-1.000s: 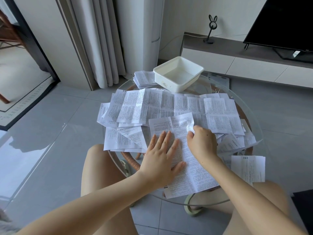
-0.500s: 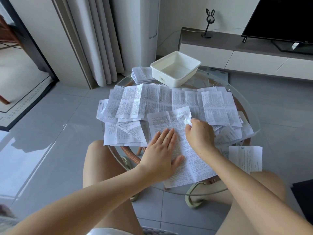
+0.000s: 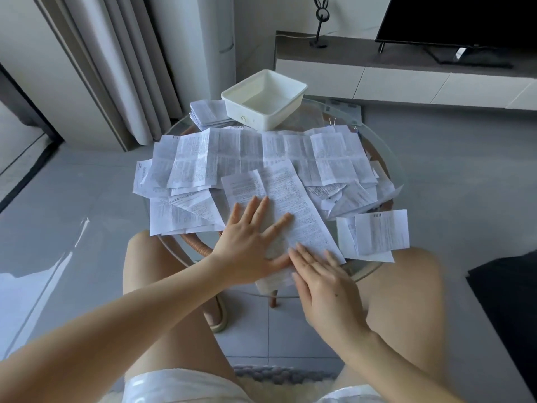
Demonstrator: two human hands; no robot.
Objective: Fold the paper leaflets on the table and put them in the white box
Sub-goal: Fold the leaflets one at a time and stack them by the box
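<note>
Head view, I log: leaflet [image 3: 293, 205] in work at 6 o'clock on the glass table [image 3: 396, 181]; white box [image 3: 250, 117] at 12, showing no paper; folded stack [image 3: 207, 113] at 11. Left hand [image 3: 250, 242] flat, fingers straight, pressing the sheet. Right hand [image 3: 322, 277], pinching the far corner a second ago, now lies flat at the near end, gripping nothing; I judge a fold is being creased.

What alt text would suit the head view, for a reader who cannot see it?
A seated person presses the left hand and right hand flat on a long leaflet on a round glass table strewn with unfolded leaflets. An empty white box stands at the far edge.
</note>
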